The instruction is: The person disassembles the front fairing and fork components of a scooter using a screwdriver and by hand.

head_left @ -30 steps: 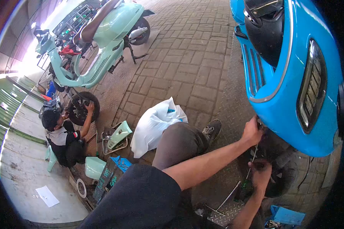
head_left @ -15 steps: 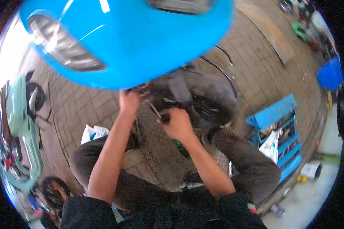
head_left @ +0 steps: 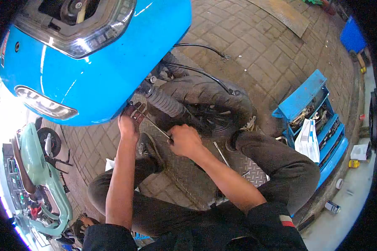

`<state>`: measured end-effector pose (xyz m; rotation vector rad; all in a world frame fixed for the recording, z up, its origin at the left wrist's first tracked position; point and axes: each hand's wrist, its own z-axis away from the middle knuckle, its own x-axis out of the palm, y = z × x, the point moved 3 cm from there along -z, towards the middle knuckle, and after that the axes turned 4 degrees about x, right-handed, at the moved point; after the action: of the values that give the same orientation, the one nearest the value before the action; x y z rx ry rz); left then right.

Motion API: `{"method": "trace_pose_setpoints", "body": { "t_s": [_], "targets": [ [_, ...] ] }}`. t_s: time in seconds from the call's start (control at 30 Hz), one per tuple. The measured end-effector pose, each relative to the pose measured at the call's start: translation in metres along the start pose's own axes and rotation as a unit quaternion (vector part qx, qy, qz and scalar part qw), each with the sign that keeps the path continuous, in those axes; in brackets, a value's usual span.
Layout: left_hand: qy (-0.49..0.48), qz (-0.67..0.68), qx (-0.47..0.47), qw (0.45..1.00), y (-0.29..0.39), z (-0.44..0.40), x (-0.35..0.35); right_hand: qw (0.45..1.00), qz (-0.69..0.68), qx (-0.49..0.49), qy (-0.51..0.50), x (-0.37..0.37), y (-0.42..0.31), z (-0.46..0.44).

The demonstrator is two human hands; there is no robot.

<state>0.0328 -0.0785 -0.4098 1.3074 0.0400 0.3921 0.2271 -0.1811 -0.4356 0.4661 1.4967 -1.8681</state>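
Observation:
My right hand (head_left: pixel 186 141) is closed around the handle end of a long-shafted driver tool (head_left: pixel 154 125); the handle is mostly hidden in the fist. Its metal shaft slopes up and left to the lower edge of a blue scooter front panel (head_left: pixel 109 75). There my left hand (head_left: pixel 130 123) is raised, palm partly showing and fingers apart, around the far end of the shaft. Whether its fingertips touch the shaft or panel I cannot tell. Beside the hands are a ribbed fork boot (head_left: pixel 165 101) and the scooter's front tyre (head_left: pixel 201 90).
A blue toolbox (head_left: pixel 299 100) stands open at the right, with tools and a white packet (head_left: pixel 308 142). Another metal rod tool (head_left: pixel 222 154) lies between my legs on a patterned metal plate (head_left: pixel 252 171). Black cables (head_left: pixel 201 47) stick out past the panel. A pale green scooter (head_left: pixel 42 167) stands left.
The view has shifted, so the blue panel now appears further left. The tool's shaft shows at greater length, and the right hand is still closed on it. The left hand's fingers now show apart.

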Motion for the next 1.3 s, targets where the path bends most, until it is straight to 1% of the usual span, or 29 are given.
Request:
{"method": "trace_pose_setpoints", "body": {
  "t_s": [0.13, 0.17, 0.2, 0.23, 0.27, 0.33, 0.4, 0.47, 0.5, 0.53, 0.6, 0.63, 0.67, 0.7, 0.73, 0.77, 0.8, 0.87, 0.9, 0.93, 1.0, 1.03, 1.07, 1.1, 1.17, 1.2, 1.23, 1.27, 1.3],
  "targets": [
    [-0.004, 0.007, -0.006, 1.0, 0.002, 0.0, 0.005, 1.0, 0.014, -0.009, -0.004, 0.001, 0.004, 0.002],
    [-0.003, 0.005, -0.007, 1.0, -0.001, -0.002, 0.002, 0.999, 0.031, -0.006, -0.04, -0.002, 0.003, 0.002],
    [0.0, -0.034, 0.008, 0.999, -0.006, -0.005, -0.002, 0.996, 0.048, -0.002, -0.076, -0.005, 0.001, 0.004],
    [0.003, -0.074, 0.022, 0.997, -0.007, -0.006, -0.005, 0.996, 0.046, -0.002, -0.078, -0.007, 0.002, 0.006],
    [0.005, -0.077, 0.021, 0.997, -0.009, -0.006, -0.009, 0.994, 0.062, -0.023, -0.088, -0.008, 0.002, 0.007],
    [0.016, -0.105, -0.024, 0.994, -0.012, -0.008, -0.016, 0.991, 0.075, -0.045, -0.1, -0.017, -0.001, 0.007],
    [0.022, -0.105, -0.029, 0.994, -0.012, -0.01, -0.027, 0.973, 0.114, -0.035, -0.195, -0.028, -0.004, 0.007],
    [0.027, -0.106, -0.035, 0.993, -0.011, -0.008, -0.036, 0.967, 0.115, -0.044, -0.221, -0.036, -0.002, 0.009],
    [0.029, -0.14, -0.029, 0.989, -0.008, -0.007, -0.04, 0.961, 0.122, -0.053, -0.242, -0.035, -0.001, 0.012],
    [0.028, -0.175, -0.021, 0.984, -0.004, -0.005, -0.041, 0.962, 0.114, -0.051, -0.242, -0.03, 0.0, 0.012],
    [0.03, -0.189, -0.012, 0.981, 0.002, -0.001, -0.041, 0.95, 0.102, -0.015, -0.295, -0.012, 0.005, 0.012],
    [0.036, -0.195, -0.001, 0.98, 0.008, 0.0, -0.041, 0.951, 0.095, -0.014, -0.294, 0.023, 0.022, 0.011],
    [0.041, -0.205, 0.003, 0.978, 0.014, -0.001, -0.043, 0.968, 0.044, 0.008, -0.245, 0.075, 0.047, 0.008],
    [0.038, -0.21, 0.004, 0.977, 0.02, -0.003, -0.047, 0.975, 0.017, 0.02, -0.218, 0.088, 0.052, 0.011],
    [0.011, -0.298, 0.023, 0.954, 0.028, -0.005, -0.052, 0.981, -0.01, 0.031, -0.191, 0.1, 0.056, 0.014],
    [-0.016, -0.382, 0.043, 0.923, 0.037, -0.008, -0.057, 0.979, 0.033, -0.012, -0.2, 0.091, 0.047, 0.02],
    [-0.019, -0.384, 0.045, 0.922, 0.047, -0.012, -0.065, 0.974, 0.077, -0.054, -0.208, 0.081, 0.039, 0.023],
    [-0.119, -0.473, 0.028, 0.873, 0.072, -0.007, -0.079, 0.994, -0.049, -0.011, -0.093, 0.063, 0.003, 0.012],
    [-0.168, -0.51, 0.018, 0.843, 0.08, -0.001, -0.083, 0.991, -0.116, -0.051, -0.035, 0.052, -0.016, 0.004],
    [-0.167, -0.505, 0.016, 0.846, 0.087, 0.005, -0.085, 0.979, -0.18, -0.092, 0.024, 0.038, -0.033, -0.004],
    [-0.196, -0.523, 0.037, 0.829, 0.104, 0.018, -0.08, 0.957, -0.245, -0.114, 0.1, 0.007, -0.068, -0.019],
    [-0.195, -0.518, 0.037, 0.832, 0.114, 0.027, -0.073, 0.938, -0.268, -0.127, 0.177, 0.001, -0.084, -0.031],
    [-0.204, -0.532, 0.044, 0.821, 0.124, 0.039, -0.06, 0.912, -0.291, -0.14, 0.253, -0.004, -0.098, -0.042],
    [-0.214, -0.547, 0.051, 0.808, 0.133, 0.05, -0.05, 0.913, -0.289, -0.14, 0.252, -0.007, -0.111, -0.052],
    [-0.212, -0.555, 0.055, 0.802, 0.148, 0.064, -0.04, 0.904, -0.325, -0.095, 0.261, -0.007, -0.129, -0.077],
    [-0.214, -0.56, 0.067, 0.797, 0.153, 0.069, -0.038, 0.905, -0.324, -0.095, 0.259, 0.0, -0.138, -0.092],
    [-0.216, -0.564, 0.078, 0.793, 0.157, 0.073, -0.037, 0.887, -0.348, -0.106, 0.284, 0.013, -0.141, -0.108],
    [-0.214, -0.561, 0.075, 0.796, 0.159, 0.075, -0.038, 0.869, -0.371, -0.116, 0.308, 0.016, -0.143, -0.116],
    [-0.211, -0.542, 0.092, 0.808, 0.161, 0.077, -0.038, 0.872, -0.367, -0.115, 0.303, 0.021, -0.142, -0.124]
  ]
}}
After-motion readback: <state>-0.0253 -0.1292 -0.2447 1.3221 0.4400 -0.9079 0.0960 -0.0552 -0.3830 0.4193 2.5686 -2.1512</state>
